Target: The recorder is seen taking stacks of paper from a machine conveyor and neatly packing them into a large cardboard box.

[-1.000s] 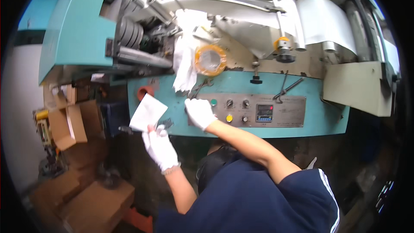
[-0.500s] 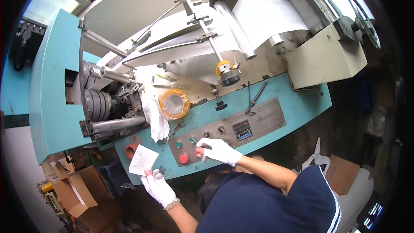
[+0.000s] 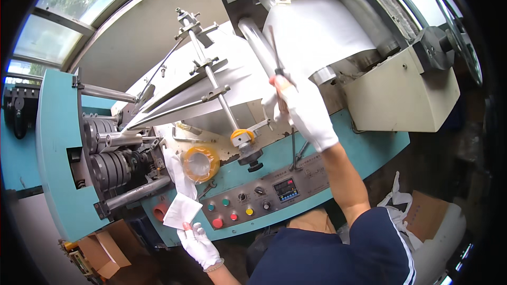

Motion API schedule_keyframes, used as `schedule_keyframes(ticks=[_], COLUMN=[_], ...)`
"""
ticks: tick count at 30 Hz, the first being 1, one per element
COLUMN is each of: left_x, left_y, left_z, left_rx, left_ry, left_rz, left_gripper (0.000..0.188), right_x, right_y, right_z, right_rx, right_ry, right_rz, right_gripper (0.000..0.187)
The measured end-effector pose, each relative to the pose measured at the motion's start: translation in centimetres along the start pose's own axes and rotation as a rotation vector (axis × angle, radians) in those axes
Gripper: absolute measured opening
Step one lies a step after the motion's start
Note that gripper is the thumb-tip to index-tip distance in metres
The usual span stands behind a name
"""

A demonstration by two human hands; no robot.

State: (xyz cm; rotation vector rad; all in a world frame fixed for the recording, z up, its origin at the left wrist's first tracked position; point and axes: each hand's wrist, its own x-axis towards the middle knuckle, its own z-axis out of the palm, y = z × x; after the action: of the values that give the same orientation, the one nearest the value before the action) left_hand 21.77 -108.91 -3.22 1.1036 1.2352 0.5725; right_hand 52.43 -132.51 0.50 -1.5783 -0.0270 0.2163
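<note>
My left hand (image 3: 198,245), in a white glove with a bare thumb tip, pinches a flat white square sheet (image 3: 182,212) by its lower edge. The sheet is held above the panel's left end, by a red ring-shaped part (image 3: 160,211). My right hand (image 3: 305,108), also gloved with bare fingertips, is raised over the machine. Its fingers close around a slim tool with a thin dark shaft (image 3: 274,47) pointing up and away; the grip hides most of its handle. Behind this hand lie a metal roller (image 3: 257,45) and a wide white web (image 3: 319,29).
A teal control panel (image 3: 348,150) with buttons, knobs and a display (image 3: 285,189) runs along the front. On it lie a yellow tape roll (image 3: 200,164), a wrench (image 3: 209,189) and metal tools (image 3: 298,153). A clamp bar (image 3: 216,82) crosses the middle; a handwheel (image 3: 458,37) stands right.
My right hand has gone from above the panel's buttons up and right to the roller and white web. My left hand still pinches the sheet. The whole view has shifted.
</note>
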Motion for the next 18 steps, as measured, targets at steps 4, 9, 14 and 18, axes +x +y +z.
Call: schedule_keyframes(ticks=[4, 9, 14, 18], left_x=[-0.5, -0.7, -0.5, -0.2], left_y=[-0.2, -0.8, -1.1, -1.2], left_z=[0.0, 0.7, 1.4, 1.4], left_rx=[0.050, 0.061, 0.076, 0.082], left_ry=[0.054, 0.067, 0.073, 0.059], left_rz=[0.009, 0.009, 0.009, 0.011], left_gripper=[0.035, 0.034, 0.034, 0.035], right_x=[9.3, 17.0, 19.5, 19.4], right_y=[2.0, 4.2, 4.7, 3.6], right_z=[1.9, 3.1, 4.1, 4.6], right_rx=[0.016, -0.128, -0.140, -0.029], right_ry=[0.038, 0.308, 0.299, 0.298], right_rz=[0.012, -0.212, -0.201, -0.138], right_gripper=[0.034, 0.037, 0.037, 0.037])
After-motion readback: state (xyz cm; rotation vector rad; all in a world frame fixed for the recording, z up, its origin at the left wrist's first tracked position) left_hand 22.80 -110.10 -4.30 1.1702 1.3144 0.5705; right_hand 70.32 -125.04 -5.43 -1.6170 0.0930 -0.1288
